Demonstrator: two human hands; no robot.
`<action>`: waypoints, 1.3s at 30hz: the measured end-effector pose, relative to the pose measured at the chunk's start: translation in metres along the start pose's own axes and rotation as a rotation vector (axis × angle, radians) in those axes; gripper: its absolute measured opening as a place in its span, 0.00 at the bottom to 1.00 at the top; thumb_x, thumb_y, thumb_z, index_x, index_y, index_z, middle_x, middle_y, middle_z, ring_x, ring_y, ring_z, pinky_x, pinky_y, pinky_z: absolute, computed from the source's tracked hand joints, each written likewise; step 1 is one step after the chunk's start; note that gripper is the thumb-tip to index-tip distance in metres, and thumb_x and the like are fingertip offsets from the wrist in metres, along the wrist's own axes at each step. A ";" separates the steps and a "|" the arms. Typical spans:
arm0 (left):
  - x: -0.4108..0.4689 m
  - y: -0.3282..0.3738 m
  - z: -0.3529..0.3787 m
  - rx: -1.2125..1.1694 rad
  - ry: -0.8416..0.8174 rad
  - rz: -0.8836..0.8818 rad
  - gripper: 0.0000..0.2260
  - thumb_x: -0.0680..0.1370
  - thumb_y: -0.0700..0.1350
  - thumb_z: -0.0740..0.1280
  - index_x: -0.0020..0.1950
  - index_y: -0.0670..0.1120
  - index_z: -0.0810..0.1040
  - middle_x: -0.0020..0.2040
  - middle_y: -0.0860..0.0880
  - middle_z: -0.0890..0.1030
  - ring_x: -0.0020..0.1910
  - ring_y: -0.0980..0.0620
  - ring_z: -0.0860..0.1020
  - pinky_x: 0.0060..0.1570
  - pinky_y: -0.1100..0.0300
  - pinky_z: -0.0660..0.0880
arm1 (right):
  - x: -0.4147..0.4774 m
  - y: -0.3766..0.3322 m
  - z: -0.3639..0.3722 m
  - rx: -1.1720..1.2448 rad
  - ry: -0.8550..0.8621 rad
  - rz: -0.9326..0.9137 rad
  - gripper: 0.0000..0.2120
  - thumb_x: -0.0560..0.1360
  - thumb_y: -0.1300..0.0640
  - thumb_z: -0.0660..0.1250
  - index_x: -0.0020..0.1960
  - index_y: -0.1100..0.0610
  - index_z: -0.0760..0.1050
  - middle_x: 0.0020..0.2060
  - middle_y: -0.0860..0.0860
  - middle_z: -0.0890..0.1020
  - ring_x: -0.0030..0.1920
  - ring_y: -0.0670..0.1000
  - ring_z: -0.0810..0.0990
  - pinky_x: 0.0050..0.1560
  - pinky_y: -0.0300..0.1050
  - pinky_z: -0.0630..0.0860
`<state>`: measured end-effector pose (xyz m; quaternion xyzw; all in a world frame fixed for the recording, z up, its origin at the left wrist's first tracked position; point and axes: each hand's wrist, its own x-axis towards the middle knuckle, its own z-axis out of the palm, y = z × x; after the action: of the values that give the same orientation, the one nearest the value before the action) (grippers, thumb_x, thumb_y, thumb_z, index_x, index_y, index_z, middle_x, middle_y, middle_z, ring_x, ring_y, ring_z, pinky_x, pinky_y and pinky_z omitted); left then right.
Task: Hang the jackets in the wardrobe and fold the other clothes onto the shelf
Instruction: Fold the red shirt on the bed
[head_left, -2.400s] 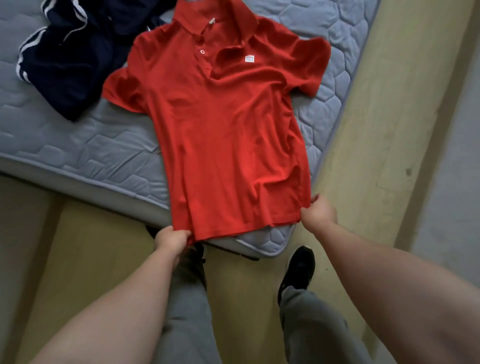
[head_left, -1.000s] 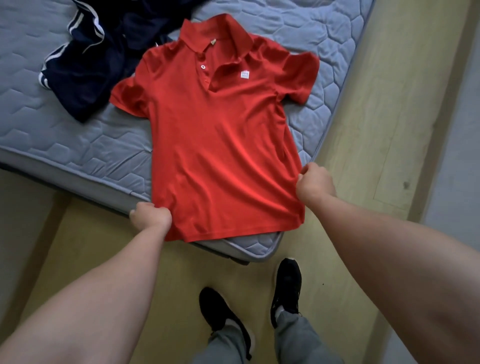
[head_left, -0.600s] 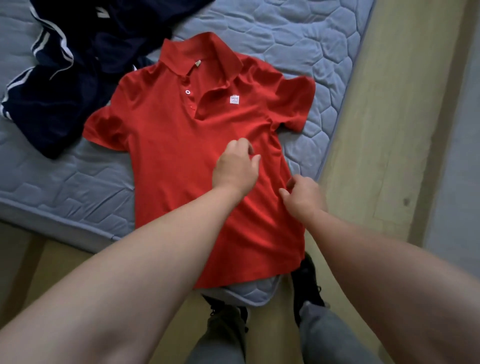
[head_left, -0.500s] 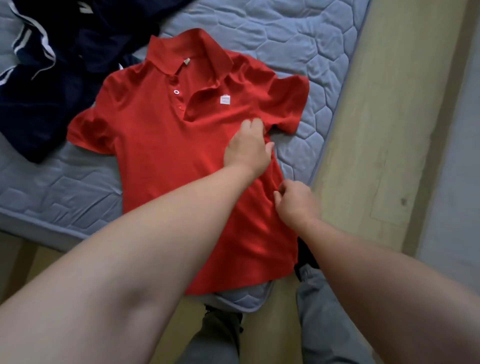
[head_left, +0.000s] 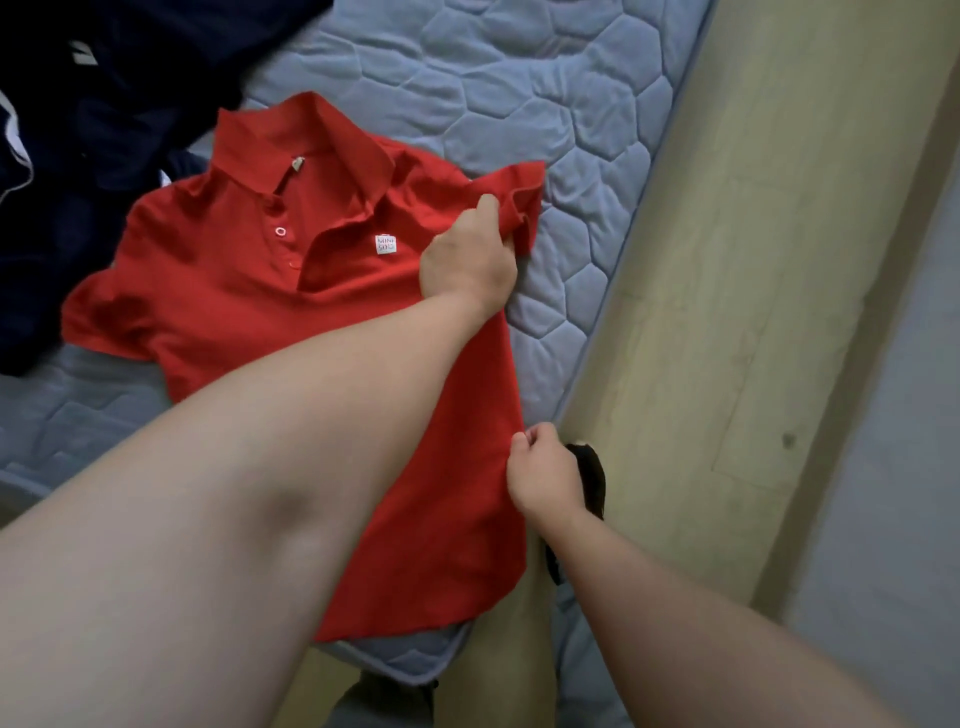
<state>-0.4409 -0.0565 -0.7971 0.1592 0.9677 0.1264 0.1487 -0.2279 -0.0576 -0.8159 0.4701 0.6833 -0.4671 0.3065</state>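
Note:
A red polo shirt (head_left: 249, 291) lies face up on the grey-blue quilted mattress (head_left: 545, 93), collar pointing away from me. My left hand (head_left: 467, 260) reaches across the shirt and grips its right sleeve, which is bunched and lifted off the mattress. My right hand (head_left: 545, 478) pinches the shirt's right side seam lower down, near the mattress edge. The hem lies at the mattress's near corner. My left forearm hides much of the shirt's lower body.
A dark navy garment with white stripes (head_left: 78, 130) is heaped on the mattress at the upper left, touching the shirt's shoulder. Pale wooden floor (head_left: 727, 312) runs along the mattress's right side, with a grey wall (head_left: 893, 467) beyond. My black shoe (head_left: 589, 467) shows beside my right hand.
My left hand slid from the shirt's chest to the right sleeve and took hold of it, bunching it. My right hand kept its pinch on the side seam.

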 end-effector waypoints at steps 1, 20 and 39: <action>-0.002 0.001 0.004 -0.006 0.019 0.009 0.13 0.81 0.52 0.60 0.59 0.44 0.72 0.55 0.41 0.80 0.53 0.34 0.79 0.45 0.46 0.71 | 0.004 -0.003 0.000 -0.044 -0.062 0.000 0.09 0.82 0.50 0.55 0.50 0.53 0.69 0.51 0.55 0.81 0.53 0.60 0.78 0.48 0.48 0.70; 0.056 -0.066 -0.024 -0.352 -0.043 -0.386 0.11 0.80 0.43 0.62 0.62 0.45 0.75 0.58 0.44 0.81 0.60 0.43 0.77 0.59 0.56 0.70 | 0.089 -0.200 -0.063 0.683 0.021 0.071 0.13 0.67 0.56 0.77 0.48 0.60 0.80 0.47 0.59 0.85 0.45 0.58 0.85 0.52 0.58 0.82; 0.097 -0.077 -0.058 -0.312 -0.421 -0.225 0.24 0.72 0.31 0.65 0.67 0.42 0.76 0.54 0.45 0.82 0.51 0.46 0.81 0.44 0.59 0.77 | 0.040 -0.160 -0.010 -0.742 -0.162 -0.791 0.43 0.70 0.58 0.67 0.80 0.50 0.50 0.74 0.55 0.62 0.68 0.59 0.69 0.63 0.55 0.73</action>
<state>-0.5687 -0.1048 -0.7903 0.0486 0.8960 0.2204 0.3824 -0.3915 -0.0537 -0.7901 0.0005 0.9010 -0.3092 0.3044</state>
